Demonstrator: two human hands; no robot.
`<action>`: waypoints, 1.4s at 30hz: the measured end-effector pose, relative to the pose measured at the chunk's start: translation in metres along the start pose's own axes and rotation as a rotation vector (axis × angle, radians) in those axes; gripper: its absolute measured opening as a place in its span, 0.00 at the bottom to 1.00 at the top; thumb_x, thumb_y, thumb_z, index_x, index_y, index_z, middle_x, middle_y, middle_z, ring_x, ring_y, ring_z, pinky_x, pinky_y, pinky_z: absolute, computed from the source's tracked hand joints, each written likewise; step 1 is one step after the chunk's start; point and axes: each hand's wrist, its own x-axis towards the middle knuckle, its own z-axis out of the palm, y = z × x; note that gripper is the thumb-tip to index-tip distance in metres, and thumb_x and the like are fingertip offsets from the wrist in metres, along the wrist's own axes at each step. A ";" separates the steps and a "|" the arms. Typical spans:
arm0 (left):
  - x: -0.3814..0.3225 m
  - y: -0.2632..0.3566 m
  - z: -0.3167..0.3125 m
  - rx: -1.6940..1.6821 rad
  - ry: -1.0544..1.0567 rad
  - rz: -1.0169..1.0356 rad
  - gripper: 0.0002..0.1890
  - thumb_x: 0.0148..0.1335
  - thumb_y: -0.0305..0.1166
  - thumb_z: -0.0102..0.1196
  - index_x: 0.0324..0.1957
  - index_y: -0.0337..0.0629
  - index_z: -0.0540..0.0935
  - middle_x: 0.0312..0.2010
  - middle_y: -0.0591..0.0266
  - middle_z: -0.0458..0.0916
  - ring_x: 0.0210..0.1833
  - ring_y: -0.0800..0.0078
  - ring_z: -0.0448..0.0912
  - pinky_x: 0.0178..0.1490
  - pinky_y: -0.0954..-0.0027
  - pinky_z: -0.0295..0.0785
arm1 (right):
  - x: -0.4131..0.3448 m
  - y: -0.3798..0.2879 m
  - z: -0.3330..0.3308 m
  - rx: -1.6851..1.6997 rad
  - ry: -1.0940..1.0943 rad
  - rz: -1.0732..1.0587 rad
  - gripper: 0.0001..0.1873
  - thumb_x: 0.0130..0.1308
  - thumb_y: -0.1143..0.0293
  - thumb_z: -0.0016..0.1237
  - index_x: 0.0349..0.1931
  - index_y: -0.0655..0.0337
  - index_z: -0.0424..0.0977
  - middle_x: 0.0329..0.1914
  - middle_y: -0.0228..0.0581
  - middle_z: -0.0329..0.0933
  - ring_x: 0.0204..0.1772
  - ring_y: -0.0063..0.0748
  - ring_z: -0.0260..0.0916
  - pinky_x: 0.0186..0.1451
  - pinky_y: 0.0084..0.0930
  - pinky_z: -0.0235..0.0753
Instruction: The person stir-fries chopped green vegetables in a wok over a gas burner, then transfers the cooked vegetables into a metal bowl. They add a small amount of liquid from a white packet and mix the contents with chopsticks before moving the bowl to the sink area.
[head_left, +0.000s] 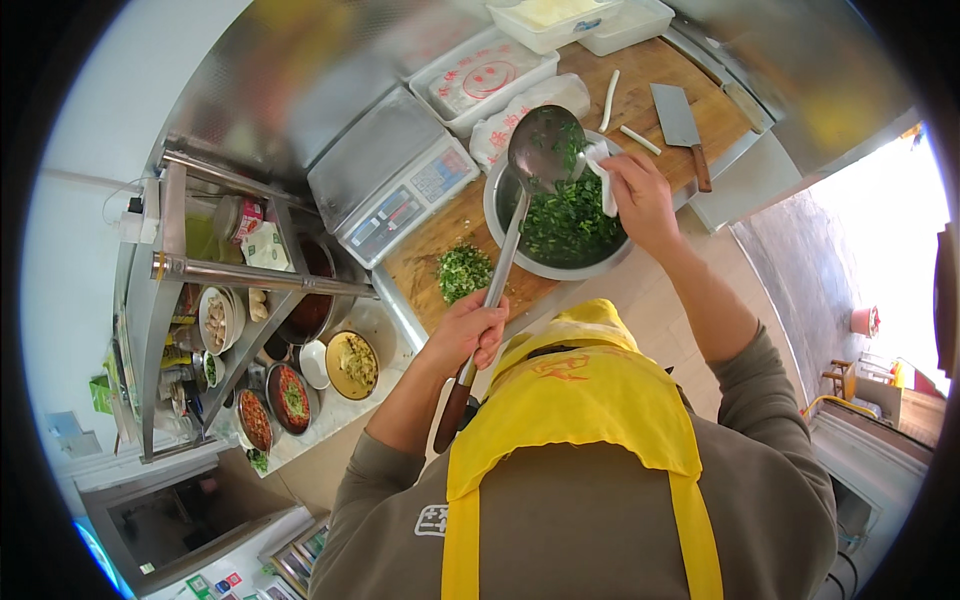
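My left hand (471, 330) grips the metal handle of a large ladle (550, 146). The ladle's bowl is above the far side of a steel basin (496, 196), with bits of green leaf stuck inside it. Chopped green leaves (574, 225) lie in the basin. In my right hand (641, 196) is a white cloth or paper wipe (602, 174), held by the ladle's rim over the basin's right side. A pile of chopped scallion (463, 271) sits on the wooden board (416, 259) to the left of the basin.
A cleaver (676, 116) and white stalks (611, 101) lie on the board's right. Beyond the basin are a bagged package (525, 112) and plastic tubs (551, 22). A digital scale (397, 180) stands left, beside a steel rack (225, 268) and several bowls of chopped food (352, 365).
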 end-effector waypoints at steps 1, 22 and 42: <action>-0.003 0.001 0.000 -0.014 -0.015 -0.013 0.03 0.73 0.30 0.49 0.42 0.42 0.73 0.17 0.71 0.69 0.11 0.81 0.65 0.15 0.74 0.61 | 0.010 -0.003 -0.002 -0.095 -0.026 -0.147 0.12 0.64 0.81 0.50 0.47 0.61 0.80 0.48 0.41 0.78 0.49 0.45 0.77 0.53 0.31 0.78; -0.015 0.011 0.001 0.255 0.135 -0.043 0.05 0.72 0.32 0.50 0.42 0.43 0.71 0.18 0.71 0.67 0.12 0.81 0.64 0.15 0.75 0.61 | 0.042 0.010 0.018 -0.295 -0.090 -0.424 0.13 0.56 0.79 0.53 0.44 0.58 0.78 0.48 0.39 0.76 0.53 0.46 0.74 0.57 0.37 0.77; -0.011 0.009 0.000 0.136 0.018 -0.060 0.06 0.71 0.32 0.52 0.43 0.42 0.71 0.17 0.71 0.67 0.12 0.81 0.64 0.15 0.74 0.62 | 0.039 -0.018 0.055 0.173 0.073 0.048 0.12 0.66 0.80 0.48 0.47 0.59 0.79 0.48 0.45 0.79 0.54 0.53 0.77 0.55 0.40 0.77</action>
